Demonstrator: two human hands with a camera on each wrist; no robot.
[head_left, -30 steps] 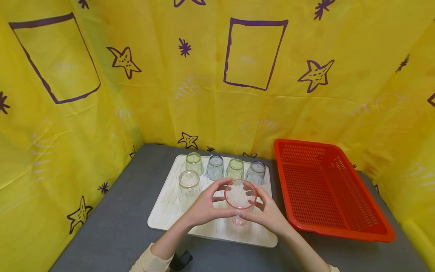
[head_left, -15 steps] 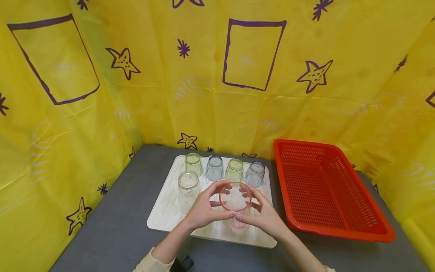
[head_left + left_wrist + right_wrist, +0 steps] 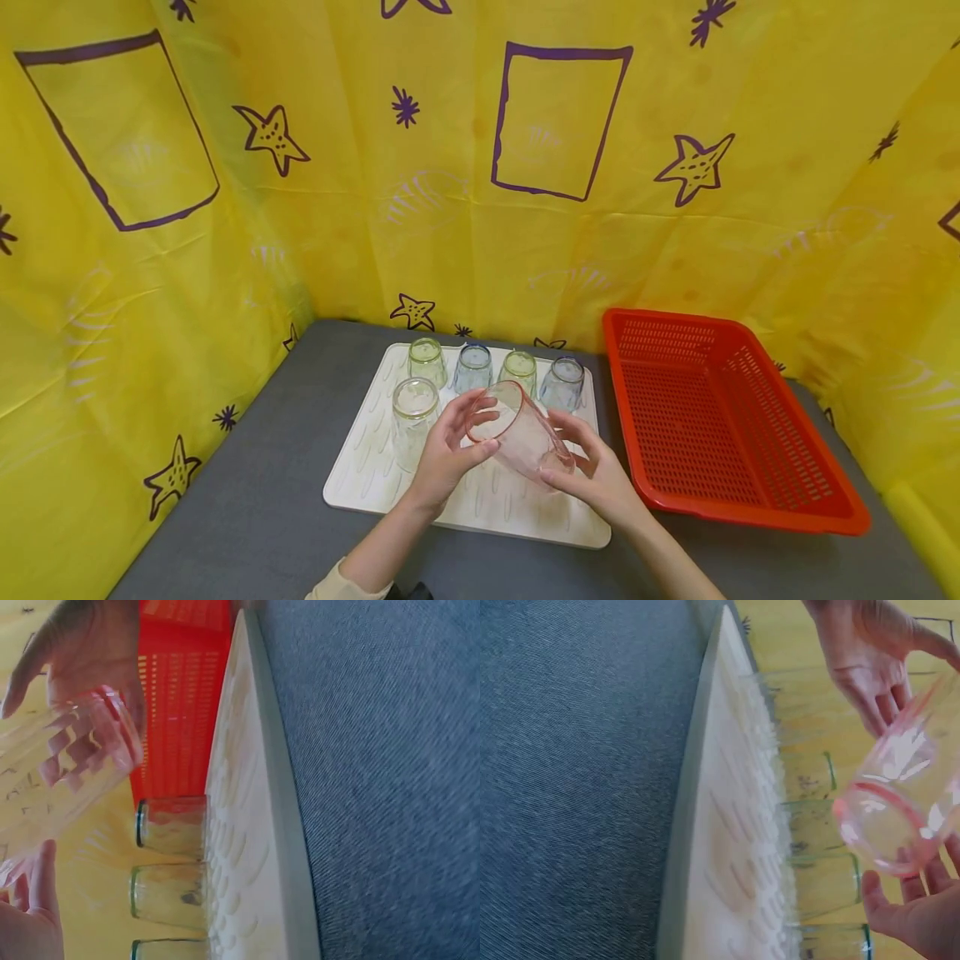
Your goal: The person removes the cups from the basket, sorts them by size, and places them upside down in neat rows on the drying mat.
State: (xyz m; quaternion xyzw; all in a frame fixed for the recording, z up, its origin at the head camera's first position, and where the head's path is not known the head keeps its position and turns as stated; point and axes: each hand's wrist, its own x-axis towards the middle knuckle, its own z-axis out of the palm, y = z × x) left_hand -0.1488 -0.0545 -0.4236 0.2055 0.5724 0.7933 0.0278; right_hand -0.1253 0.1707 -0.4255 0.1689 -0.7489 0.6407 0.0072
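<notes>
A pink-tinted drinking glass point(image 3: 528, 437) is held tilted above the white drying mat point(image 3: 502, 518), its open rim up to the left and its base down to the right. My left hand point(image 3: 438, 462) grips it near the rim, with thumb in front and fingers behind. Around the base end, my right hand point(image 3: 603, 479) holds it between thumb and fingers. The right wrist view shows the thick base of the pink glass point(image 3: 889, 829) close to the fingertips. Behind the hands, a tall clear glass point(image 3: 414, 429) stands upside down on the mat's left side.
Along the mat's back edge stand upside-down short glasses: a green one point(image 3: 427, 364), a blue one point(image 3: 473, 371), another green one point(image 3: 518, 367) and another blue one point(image 3: 562, 385). A red perforated basket point(image 3: 637, 450) stands right of the mat on the grey table point(image 3: 247, 500).
The pink glass was more upright with its rim facing up; now it is tipped, base swung right. My right hand has shifted to the base, and my left hand stays by the rim.
</notes>
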